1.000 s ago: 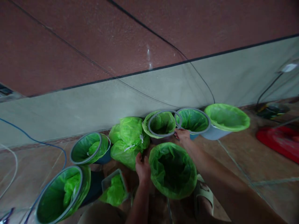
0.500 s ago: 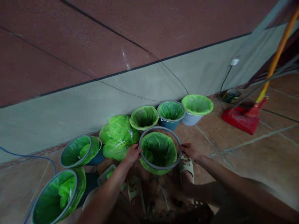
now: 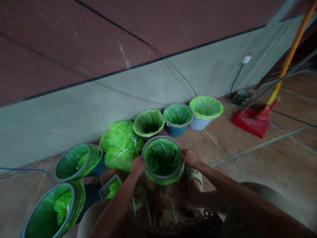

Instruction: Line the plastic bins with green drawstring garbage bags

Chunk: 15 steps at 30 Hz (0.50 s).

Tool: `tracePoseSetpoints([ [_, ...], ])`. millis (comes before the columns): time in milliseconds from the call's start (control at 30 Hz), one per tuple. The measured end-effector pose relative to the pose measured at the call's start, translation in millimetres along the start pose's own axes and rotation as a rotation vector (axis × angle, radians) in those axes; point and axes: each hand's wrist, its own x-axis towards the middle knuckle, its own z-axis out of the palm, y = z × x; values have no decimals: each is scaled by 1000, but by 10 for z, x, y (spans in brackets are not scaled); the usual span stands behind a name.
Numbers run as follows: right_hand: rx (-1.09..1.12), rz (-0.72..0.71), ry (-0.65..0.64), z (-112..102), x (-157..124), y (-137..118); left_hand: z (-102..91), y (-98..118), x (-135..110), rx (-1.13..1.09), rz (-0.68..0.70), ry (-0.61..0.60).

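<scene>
Between my feet stands a bin lined with a green plastic bag [image 3: 163, 160], the bag's edge hanging over the outside. A grey ring [image 3: 161, 137] lies around the bin's mouth, over the bag. My left hand [image 3: 138, 164] grips the ring at its left side, with the fingers closed. At the right side, my right hand [image 3: 190, 157] is closed on the same ring. The bin's own body is hidden by the bag. Tied green bags [image 3: 121, 140] lie beside my left hand.
Behind stand a lined bin [image 3: 149, 124], a ringed blue bin [image 3: 177, 130] and a pale bin [image 3: 200, 123] by the wall. Two tilted bins [image 3: 92, 170] [image 3: 80, 205] lie left. A small container [image 3: 105, 191] is near my left leg; a red dustpan [image 3: 252, 123] stands right.
Both hands have brought the grey ring down onto the bag-lined bin, from slightly above it. The view has shifted a little, so the surroundings appear further left and up.
</scene>
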Motion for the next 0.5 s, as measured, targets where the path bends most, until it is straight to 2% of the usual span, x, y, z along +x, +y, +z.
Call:
tracePoseSetpoints([
  [300, -67, 51, -43, -15, -74, -38, 102, -24, -18, 82, -22, -60],
  [500, -80, 78, -55, 51, -65, -36, 125, 0, -66, 95, 3, -100],
])
